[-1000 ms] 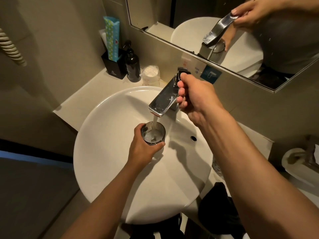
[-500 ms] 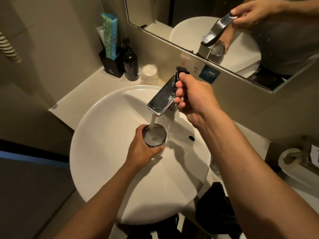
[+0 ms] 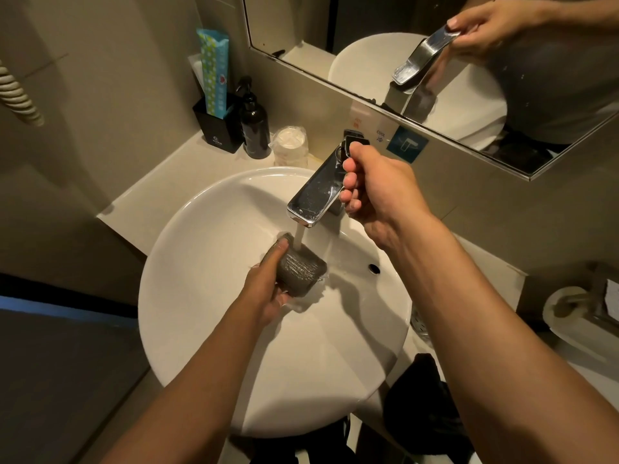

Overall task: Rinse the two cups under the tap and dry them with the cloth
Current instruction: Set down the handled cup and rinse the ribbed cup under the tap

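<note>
The left hand (image 3: 268, 289) has its fingers closed around a ribbed cup (image 3: 299, 271), tipped sideways under the stream at the basin's (image 3: 207, 296) centre. The right hand (image 3: 378, 192) curls round the tap lever (image 3: 318, 192) at 12 o'clock. Wet glass may slip; spray may splash out.

The left hand (image 3: 268, 289) has tipped the cup (image 3: 299, 271) sideways.

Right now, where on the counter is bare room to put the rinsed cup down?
The counter is bare left of the basin, in front of the black holder. The back corner is crowded: holder, dark bottle and wrapped cup stand close together. The left hand holds the cup; the right hand grips the tap.
</note>
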